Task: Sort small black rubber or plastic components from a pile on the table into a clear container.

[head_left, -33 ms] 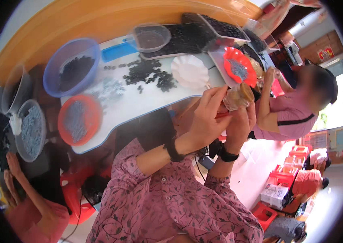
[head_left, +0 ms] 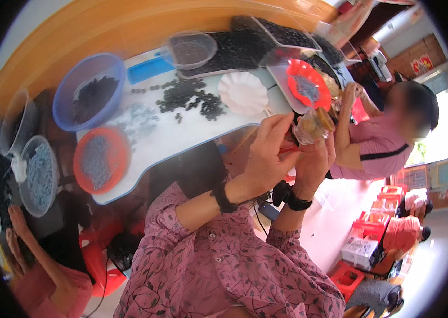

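Observation:
A small clear glass jar (head_left: 306, 130) with a yellowish-tan lid is raised in front of me, tilted, its lid end toward the upper right. My right hand (head_left: 313, 168) grips it from below and the right side. At its left, my left hand (head_left: 267, 158) has its fingers and thumb curled against the jar, though the contact is partly hidden. Something thin and red (head_left: 288, 150) shows between the hands; I cannot make out what it is. Beyond the jar, a red scalloped dish (head_left: 294, 70) holds grey-blue small pieces.
The white table (head_left: 128, 180) carries loose black pieces (head_left: 184, 95), a white scalloped dish (head_left: 243, 93), a blue-violet basin (head_left: 61, 108), an orange plate (head_left: 124, 159) and a clear tub (head_left: 189, 50). A person (head_left: 380, 143) works at right, another (head_left: 54, 281) at left. Red stools (head_left: 371, 225) stand behind.
The view has shifted slightly, so the table things appear a little farther left. The jar's tilt has changed a little between my hands; both hands keep their hold.

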{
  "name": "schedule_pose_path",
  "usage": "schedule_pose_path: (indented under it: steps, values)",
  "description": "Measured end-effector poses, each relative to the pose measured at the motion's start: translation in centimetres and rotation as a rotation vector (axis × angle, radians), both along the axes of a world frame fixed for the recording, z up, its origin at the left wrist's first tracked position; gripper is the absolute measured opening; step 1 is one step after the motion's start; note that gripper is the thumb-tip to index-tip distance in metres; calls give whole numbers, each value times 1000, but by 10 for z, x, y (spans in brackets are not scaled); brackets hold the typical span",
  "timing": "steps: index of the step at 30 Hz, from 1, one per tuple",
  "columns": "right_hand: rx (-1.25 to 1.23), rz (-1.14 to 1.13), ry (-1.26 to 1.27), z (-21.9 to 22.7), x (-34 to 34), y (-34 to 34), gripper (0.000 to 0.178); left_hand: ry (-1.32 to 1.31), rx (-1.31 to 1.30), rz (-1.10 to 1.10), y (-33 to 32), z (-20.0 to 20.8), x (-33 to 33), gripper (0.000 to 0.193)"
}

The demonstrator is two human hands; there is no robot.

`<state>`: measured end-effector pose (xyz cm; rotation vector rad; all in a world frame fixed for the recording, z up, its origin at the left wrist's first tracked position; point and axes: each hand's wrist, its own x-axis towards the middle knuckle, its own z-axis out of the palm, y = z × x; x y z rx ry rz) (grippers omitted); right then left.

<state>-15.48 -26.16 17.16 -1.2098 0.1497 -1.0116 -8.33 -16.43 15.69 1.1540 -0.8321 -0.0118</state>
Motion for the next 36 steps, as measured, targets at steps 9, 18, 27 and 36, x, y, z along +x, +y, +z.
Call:
schedule_pose_path:
  steps: [9,18,27,36]
  values:
    - [-8,-65,-449,50,-72,-32,62,124,211,-169,19,-47,-3,38]
    - [-75,-133,-702,84,-104,-21,64,330,464,-303,54,-119,13,33]
    - [-143,-99,-872,101,-126,5,74,439,562,-355,74,-186,25,30]
    - [-184,-204,-950,106,-142,20,77,765,646,-299,91,-220,59,29]
